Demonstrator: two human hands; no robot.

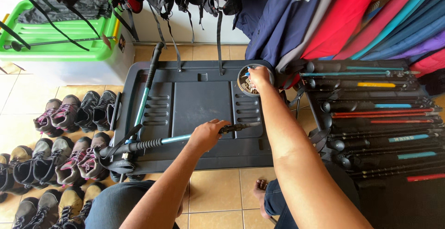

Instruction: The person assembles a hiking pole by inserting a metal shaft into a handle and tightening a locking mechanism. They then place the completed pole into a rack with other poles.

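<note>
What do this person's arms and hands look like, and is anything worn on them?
Both forearms are bare, with no sleeves showing in view. The left hand and right hand wear no gloves, and no watch, bracelet or ring can be seen. The fingers are uncovered. Lower down, blue denim trousers cover the knees.

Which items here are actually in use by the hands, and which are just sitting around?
In use:
left hand gripping a trekking pole
right hand reaching into a round tin of small parts
dark plastic lid as work surface

Lying about:
second pole
hiking shoes
pole rack
hanging jackets
green bin
</note>
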